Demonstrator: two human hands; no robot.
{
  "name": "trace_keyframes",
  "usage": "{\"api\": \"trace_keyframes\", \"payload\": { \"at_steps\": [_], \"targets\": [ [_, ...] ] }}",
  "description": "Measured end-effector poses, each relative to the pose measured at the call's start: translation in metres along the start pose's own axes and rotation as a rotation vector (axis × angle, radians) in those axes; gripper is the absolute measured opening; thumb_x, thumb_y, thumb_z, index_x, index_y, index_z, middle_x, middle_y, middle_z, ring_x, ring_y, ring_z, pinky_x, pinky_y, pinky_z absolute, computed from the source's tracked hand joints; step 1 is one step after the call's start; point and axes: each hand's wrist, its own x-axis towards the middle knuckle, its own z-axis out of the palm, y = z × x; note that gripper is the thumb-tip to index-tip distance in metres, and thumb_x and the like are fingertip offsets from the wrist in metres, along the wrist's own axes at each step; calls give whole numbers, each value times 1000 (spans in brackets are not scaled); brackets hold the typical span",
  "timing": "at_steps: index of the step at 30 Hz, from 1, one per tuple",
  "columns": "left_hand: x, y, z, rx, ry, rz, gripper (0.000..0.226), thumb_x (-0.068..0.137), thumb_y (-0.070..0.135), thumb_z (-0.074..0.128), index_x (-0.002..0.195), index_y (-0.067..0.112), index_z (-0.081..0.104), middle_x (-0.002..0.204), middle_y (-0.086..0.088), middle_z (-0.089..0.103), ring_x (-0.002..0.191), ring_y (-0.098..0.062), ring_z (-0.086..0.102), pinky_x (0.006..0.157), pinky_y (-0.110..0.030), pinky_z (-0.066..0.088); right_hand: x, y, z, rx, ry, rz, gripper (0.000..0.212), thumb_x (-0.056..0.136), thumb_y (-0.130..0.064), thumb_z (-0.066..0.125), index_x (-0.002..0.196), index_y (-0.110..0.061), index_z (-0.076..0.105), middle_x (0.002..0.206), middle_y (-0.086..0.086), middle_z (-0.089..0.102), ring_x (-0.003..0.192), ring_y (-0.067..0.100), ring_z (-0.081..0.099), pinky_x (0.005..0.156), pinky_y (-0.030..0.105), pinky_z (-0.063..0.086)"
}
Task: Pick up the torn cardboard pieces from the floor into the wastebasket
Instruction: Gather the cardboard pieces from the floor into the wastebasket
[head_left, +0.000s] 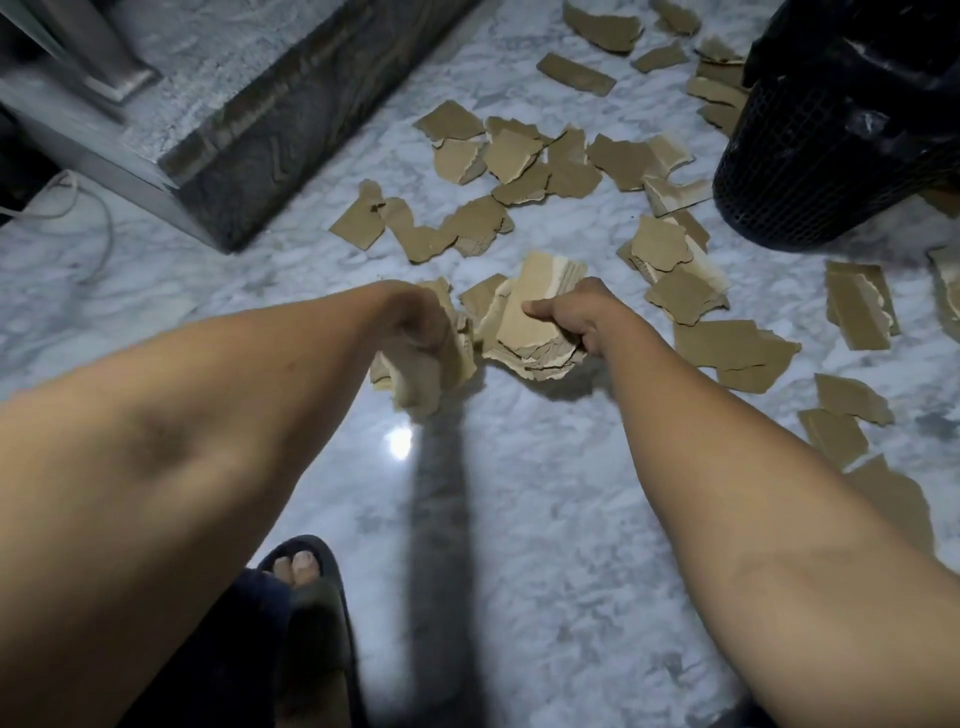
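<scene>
Several torn brown cardboard pieces (540, 161) lie scattered over the marble floor, mostly ahead and to the right. My left hand (415, 325) grips a bunch of cardboard pieces (415, 387) that hangs below its curled fingers. My right hand (576, 317) holds a thick stack of torn pieces (530, 332), thumb pressed on top. Both hands hover just above the floor, close together. The black mesh wastebasket (810, 171), lined with a black bag, stands at the upper right, well beyond my right hand.
A marble step with a dark edge (270, 140) runs along the upper left. A white cable (88, 218) lies on the floor at the left. My foot in a dark sandal (306, 597) is at the bottom. More pieces (737, 353) lie right of my right arm.
</scene>
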Motion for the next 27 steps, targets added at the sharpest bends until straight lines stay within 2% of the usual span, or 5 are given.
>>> {"api": "trace_keyframes", "payload": {
  "at_steps": [4, 9, 17, 23, 27],
  "targets": [
    [24, -34, -4, 2, 44, -22, 37, 98, 39, 50, 120, 11, 61, 104, -4, 63, 84, -23, 55, 81, -29, 49, 19, -7, 9, 119, 20, 28, 55, 71, -21, 90, 112, 3, 62, 105, 21, 73, 93, 37, 73, 85, 58, 59],
    [63, -40, 12, -173, 288, -145, 76, 79, 64, 66, 124, 4, 55, 136, -13, 41, 129, -34, 36, 105, -42, 35, 32, -3, 24, 147, 5, 102, 61, 72, -25, 89, 119, 4, 63, 108, 20, 73, 94, 39, 72, 86, 58, 59],
    [86, -32, 11, -200, 297, -139, 51, 87, 31, 63, 130, 8, 48, 127, -11, 44, 125, -34, 40, 104, -48, 34, 38, 0, 51, 62, 133, 55, 32, 79, -23, 85, 81, -10, 57, 84, 12, 69, 72, 29, 66, 57, 38, 56],
    [83, -23, -3, -66, 480, 11, 22, 74, 23, 66, 95, 16, 67, 97, -5, 49, 108, -33, 35, 84, -47, 27, 53, 14, 49, 59, 121, 47, 47, 59, -31, 90, 94, -14, 64, 94, 9, 74, 84, 32, 72, 73, 49, 63],
    [67, -17, -33, -496, 413, 52, 48, 70, 39, 86, 99, 8, 63, 93, -5, 61, 96, -28, 58, 82, -39, 50, 42, 3, 25, 239, 125, 120, 43, 72, -11, 89, 104, 3, 64, 93, 17, 72, 77, 31, 72, 65, 49, 63]
  ]
}}
